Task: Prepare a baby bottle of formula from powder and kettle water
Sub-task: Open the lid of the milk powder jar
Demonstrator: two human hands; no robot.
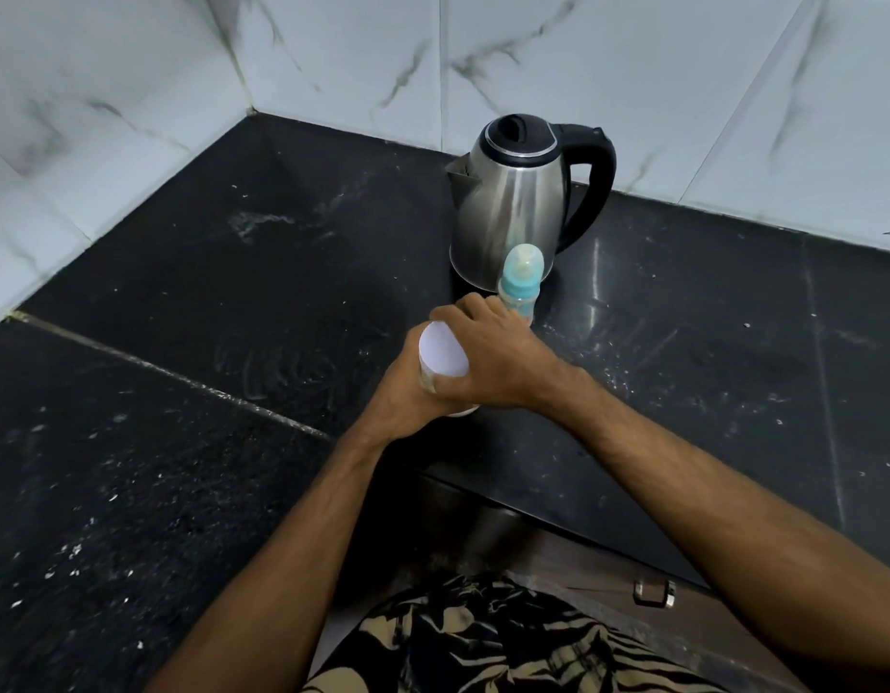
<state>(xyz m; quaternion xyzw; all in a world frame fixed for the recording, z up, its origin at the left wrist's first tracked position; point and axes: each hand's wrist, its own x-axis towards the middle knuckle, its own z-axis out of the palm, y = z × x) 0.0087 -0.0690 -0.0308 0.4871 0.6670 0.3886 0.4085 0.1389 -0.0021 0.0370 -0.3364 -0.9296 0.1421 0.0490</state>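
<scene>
A black stone counter [192,302] runs along white marble-veined wall tiles [132,82] that meet in a corner at the upper left, and pale smears and specks of powder dot the dark surface, thickest in a swirl just left of the hands. Near the middle, above the counter's front edge, both hands come together on a white-lidded container [444,356]. The left hand [408,387] wraps around its body from below and behind, fingers curled round it so that most of the side is hidden. The right hand [493,357] reaches across from the right and grips the lid's rim from above, thumb on the near edge and fingers curled over the far side; the flat white top shows between the two hands. What the container holds cannot be told, since its label is covered. Just beyond the right hand's knuckles stands the baby bottle [520,285], upright on the counter, with a teal collar and a clear cap over the teat. Right behind it, touching or nearly so in this view, sits the steel kettle [513,202], lid closed, spout pointing left and black handle to the right, close to the back wall. At the lower right a metal drawer handle [654,592] shows below the counter edge, and patterned shorts [508,642] fill the bottom.
</scene>
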